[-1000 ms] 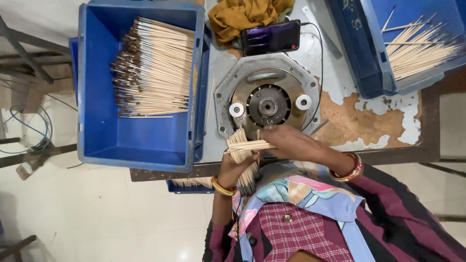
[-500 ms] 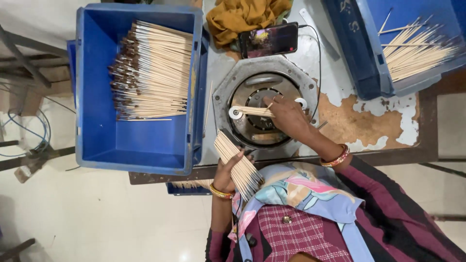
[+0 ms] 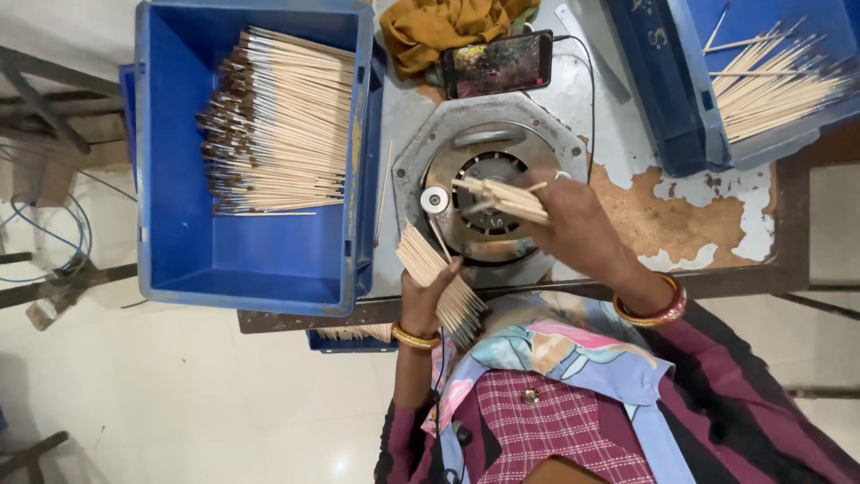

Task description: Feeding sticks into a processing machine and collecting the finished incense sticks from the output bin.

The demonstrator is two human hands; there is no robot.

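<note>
My left hand grips a fanned bundle of thin wooden sticks at the near edge of the table, just below the round metal machine. My right hand holds a small bunch of sticks laid sideways over the machine's dark centre, their tips pointing left toward a small white roller. Gold bangles sit on both wrists.
A large blue crate at left holds a stack of dark-tipped sticks. Another blue crate with plain sticks stands at upper right. A phone and a mustard cloth lie behind the machine. The tabletop is chipped and worn.
My right hand carried a few sticks from the bundle up onto the machine and now rests over its centre. My left hand lowered the fanned bundle toward the table edge.
</note>
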